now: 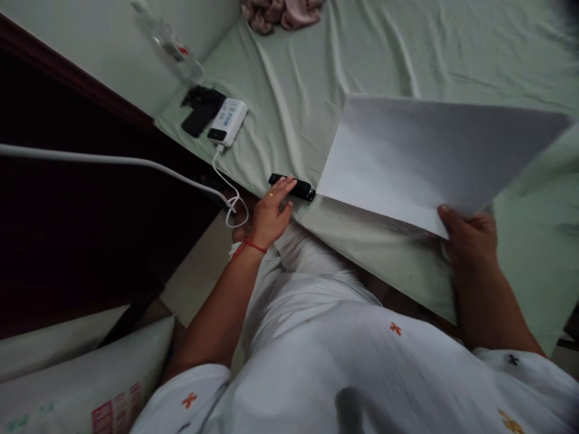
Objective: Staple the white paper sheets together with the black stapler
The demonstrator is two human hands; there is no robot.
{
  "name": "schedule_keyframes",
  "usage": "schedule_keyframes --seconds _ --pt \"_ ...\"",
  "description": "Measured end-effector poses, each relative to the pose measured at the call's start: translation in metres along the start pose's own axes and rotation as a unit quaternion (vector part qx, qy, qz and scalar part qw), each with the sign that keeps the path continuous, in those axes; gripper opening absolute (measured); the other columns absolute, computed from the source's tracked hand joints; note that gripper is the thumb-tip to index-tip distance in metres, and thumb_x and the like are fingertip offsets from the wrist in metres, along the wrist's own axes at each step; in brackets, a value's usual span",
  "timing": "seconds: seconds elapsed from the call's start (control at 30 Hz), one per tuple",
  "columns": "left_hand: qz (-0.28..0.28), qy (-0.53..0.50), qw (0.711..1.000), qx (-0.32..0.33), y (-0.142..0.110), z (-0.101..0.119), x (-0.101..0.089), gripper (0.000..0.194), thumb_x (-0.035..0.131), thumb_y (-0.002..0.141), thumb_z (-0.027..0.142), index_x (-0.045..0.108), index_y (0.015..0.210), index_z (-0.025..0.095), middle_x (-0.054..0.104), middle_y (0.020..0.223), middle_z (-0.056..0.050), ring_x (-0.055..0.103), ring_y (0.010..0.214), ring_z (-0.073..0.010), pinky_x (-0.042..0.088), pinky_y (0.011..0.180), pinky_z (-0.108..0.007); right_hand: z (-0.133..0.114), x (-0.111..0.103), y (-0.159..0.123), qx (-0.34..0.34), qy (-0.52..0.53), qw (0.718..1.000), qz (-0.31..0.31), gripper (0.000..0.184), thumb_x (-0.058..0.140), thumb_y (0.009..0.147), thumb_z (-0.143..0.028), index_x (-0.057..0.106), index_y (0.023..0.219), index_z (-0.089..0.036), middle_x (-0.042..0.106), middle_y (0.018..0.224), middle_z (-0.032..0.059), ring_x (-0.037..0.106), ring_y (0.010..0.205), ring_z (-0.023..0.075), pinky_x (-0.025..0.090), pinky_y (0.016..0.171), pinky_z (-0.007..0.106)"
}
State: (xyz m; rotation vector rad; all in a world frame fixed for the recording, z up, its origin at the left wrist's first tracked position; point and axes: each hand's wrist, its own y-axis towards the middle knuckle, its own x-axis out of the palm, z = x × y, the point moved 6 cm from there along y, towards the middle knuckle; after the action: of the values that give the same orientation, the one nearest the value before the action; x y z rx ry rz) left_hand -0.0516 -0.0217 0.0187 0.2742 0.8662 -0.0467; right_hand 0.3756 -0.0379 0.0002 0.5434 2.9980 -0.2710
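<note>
So, left side first: a long white cable (104, 160) runs in to the looped charging cable (246, 211) hanging off the power bank (233, 117). That loop is right near the left wrist, so imo a careless arm swing could snag it and drag the power bank off the edge of the bed (384, 66). The clear plastic bottle (181, 57) leans behind, near the black item (201, 117) (can't tell what that is), and a yank there might knock it too.

Next, the left hand (271, 214) is palm down, fingers pretty straight and loosely together, resting on a black stapler-like object (292, 185) near the bed's edge. It's not wrapped around it, so I'd worry about it skidding on the wrinkly fabric, or going over the side if the fingers push the wrong way.

Just beside its right end is the near left corner of the white paper (402, 157), tilted over the bed. The right hand (473, 235) has it pinched at the near edge, thumb on top, other fingers mostly hidden underneath. One-sided grip on something that floppy = the far end could sag or swing, and squeezing too hard might crease it by the thumb.
</note>
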Motion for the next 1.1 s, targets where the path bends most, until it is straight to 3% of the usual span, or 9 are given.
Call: schedule_keyframes --seconds 0.13,0.2,0.33,0.43,0.53,0.73,0.93,1.1 --pt "0.088 -0.098 0.991 -0.015 -0.011 0.018 -0.009 0.040 0.060 0.107 0.042 0.072 0.140 0.023 0.067 0.156 -0.010 0.048 0.159 -0.0276 0.036 0.134 -0.053 0.009 -0.003 0.004 0.049 0.074 0.996 -0.020 0.037 0.098 0.054 -0.043 0.070 0.069 -0.025 0.062 0.065 -0.0017 0.050 0.049 0.0128 0.041 0.040 0.026" --pt "0.119 -0.207 0.969 -0.063 -0.019 0.029 -0.008 0.046 0.056 0.108 0.058 0.075 0.132 0.024 0.075 0.144 -0.010 0.059 0.149 -0.0284 0.045 0.128 -0.051 0.014 -0.002 0.004 0.050 0.078 0.994 -0.050 0.035 0.098 0.054 -0.041 0.071 0.066 -0.024 0.064 0.064 -0.0014 0.052 0.050 0.0128 0.043 0.042 0.027" --pt "0.085 -0.450 0.867 -0.196 -0.038 0.041 0.019 0.070 0.049 0.099 0.083 0.080 0.112 0.022 0.084 0.107 -0.011 0.078 0.118 -0.0308 0.064 0.098 -0.044 0.024 0.001 0.001 0.066 0.046 0.991 -0.106 0.028 0.095 0.060 -0.040 0.074 0.067 -0.023 0.068 0.067 -0.0007 0.056 0.057 0.0136 0.047 0.051 0.027" --pt "0.044 -0.495 0.830 -0.254 -0.052 0.044 0.040 0.058 0.076 0.087 0.075 0.081 0.103 0.020 0.084 0.101 -0.010 0.079 0.112 -0.0314 0.065 0.093 -0.041 0.025 0.002 -0.001 0.054 -0.029 0.988 -0.145 0.035 0.092 0.066 -0.043 0.067 0.058 -0.020 0.058 0.057 -0.0027 0.047 0.053 0.0099 0.038 0.049 0.024" --pt "0.033 -0.488 0.821 -0.296 -0.066 0.038 0.055 0.052 0.092 0.076 0.061 0.082 0.101 0.016 0.085 0.101 -0.011 0.078 0.112 -0.0329 0.064 0.096 -0.043 0.018 0.004 -0.003 0.031 -0.093 0.981 -0.165 0.039 0.090 0.071 -0.044 0.064 0.057 -0.018 0.052 0.055 -0.0039 0.042 0.053 0.0078 0.031 0.049 0.023" --pt "0.034 -0.492 0.807 -0.325 -0.081 0.029 0.073 0.057 0.092 0.074 0.064 0.082 0.103 0.016 0.086 0.100 -0.010 0.078 0.115 -0.0337 0.063 0.099 -0.044 0.006 0.009 -0.006 0.049 -0.070 0.987 -0.139 0.031 0.085 0.078 -0.046 0.083 0.096 -0.021 0.069 0.074 -0.0015 0.053 0.060 0.0109 0.039 0.052 0.023" --pt "0.026 -0.484 0.820 -0.305 -0.084 0.029 0.076 0.058 0.089 0.079 0.065 0.082 0.110 0.016 0.085 0.109 -0.011 0.077 0.116 -0.0315 0.060 0.102 -0.042 0.012 0.005 -0.002 0.074 -0.054 0.988 -0.128 0.024 0.084 0.082 -0.044 0.081 0.091 -0.021 0.070 0.073 -0.0020 0.052 0.056 0.0092 0.036 0.049 0.021" --pt "0.034 -0.450 0.836 -0.313 -0.088 0.019 0.077 0.056 0.086 0.081 0.067 0.082 0.104 0.017 0.084 0.098 -0.007 0.077 0.098 -0.0256 0.060 0.087 -0.035 0.014 0.007 0.000 0.080 -0.035 0.988 -0.127 0.024 0.088 0.074 -0.038 0.080 0.091 -0.022 0.071 0.074 -0.0025 0.054 0.058 0.0099 0.038 0.049 0.022"
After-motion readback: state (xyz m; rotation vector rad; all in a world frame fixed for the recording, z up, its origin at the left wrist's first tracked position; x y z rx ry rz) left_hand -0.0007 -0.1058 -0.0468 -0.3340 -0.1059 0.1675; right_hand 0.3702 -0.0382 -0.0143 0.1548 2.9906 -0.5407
